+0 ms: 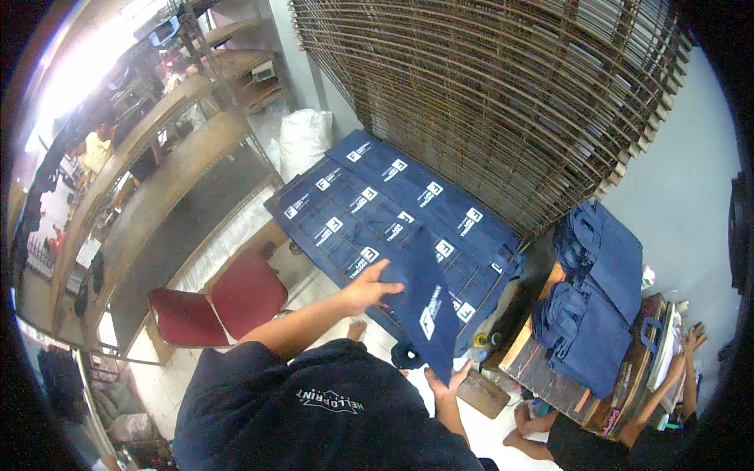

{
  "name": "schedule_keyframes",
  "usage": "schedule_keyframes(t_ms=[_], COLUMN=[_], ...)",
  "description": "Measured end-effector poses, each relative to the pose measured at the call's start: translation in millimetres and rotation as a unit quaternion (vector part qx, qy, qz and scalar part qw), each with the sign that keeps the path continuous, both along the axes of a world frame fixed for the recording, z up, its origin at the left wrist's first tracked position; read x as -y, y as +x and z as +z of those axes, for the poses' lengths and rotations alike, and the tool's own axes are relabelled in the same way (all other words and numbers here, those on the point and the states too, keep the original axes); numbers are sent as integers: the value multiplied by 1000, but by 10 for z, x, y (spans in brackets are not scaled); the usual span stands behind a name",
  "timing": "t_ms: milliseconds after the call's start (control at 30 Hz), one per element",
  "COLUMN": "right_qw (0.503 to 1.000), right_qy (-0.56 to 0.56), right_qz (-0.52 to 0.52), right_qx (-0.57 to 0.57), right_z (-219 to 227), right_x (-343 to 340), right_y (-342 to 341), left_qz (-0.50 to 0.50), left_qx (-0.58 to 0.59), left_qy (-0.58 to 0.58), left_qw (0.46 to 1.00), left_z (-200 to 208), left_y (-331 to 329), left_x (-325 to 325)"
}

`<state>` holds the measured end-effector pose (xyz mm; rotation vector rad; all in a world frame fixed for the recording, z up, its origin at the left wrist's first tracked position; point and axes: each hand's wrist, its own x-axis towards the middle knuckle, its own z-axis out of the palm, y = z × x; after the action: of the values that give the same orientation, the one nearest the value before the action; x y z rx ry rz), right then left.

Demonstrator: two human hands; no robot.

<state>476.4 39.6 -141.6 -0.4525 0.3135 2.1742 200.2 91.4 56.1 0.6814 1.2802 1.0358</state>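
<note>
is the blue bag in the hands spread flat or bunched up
Spread flat: the blue bag hangs smooth between left hand and right hand, over the rack.

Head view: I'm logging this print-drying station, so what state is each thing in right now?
Navy fabric bag with white print: held up by both hands, hanging over the rack edge.
Left hand: flat on the bag's upper edge.
Right hand: under the bag's lower corner.
Navy printed bags on the slatted rack: spread flat in rows.
Piled navy bags on the wooden table: folded, stacked.
Red chair: unoccupied.
</note>
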Motion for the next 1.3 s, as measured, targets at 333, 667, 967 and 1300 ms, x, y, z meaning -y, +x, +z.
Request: schedule_keyframes(t_ms=[333, 667, 967, 1300], right_qw=[875, 706, 744, 703], right_qy=[145, 292, 310, 229], right_qz=[148, 312, 168, 77], right_qx=[438, 564, 568, 669], right_z=[-24, 533, -343, -1649], right_x=[-736, -1814, -3021, -3666], right_y=[-756, -2947, -4950, -6130], left_qz=[15, 177, 253, 341], left_qx=[-148, -89, -238, -402], left_qy=[-104, -35, 61, 79], left_qw=[983, 980, 936, 846], left_z=[-945, -1111, -1573, -3333], left_y=[-1674, -3709, -5455, -6436], left_x=[214, -483, -1819, -2613])
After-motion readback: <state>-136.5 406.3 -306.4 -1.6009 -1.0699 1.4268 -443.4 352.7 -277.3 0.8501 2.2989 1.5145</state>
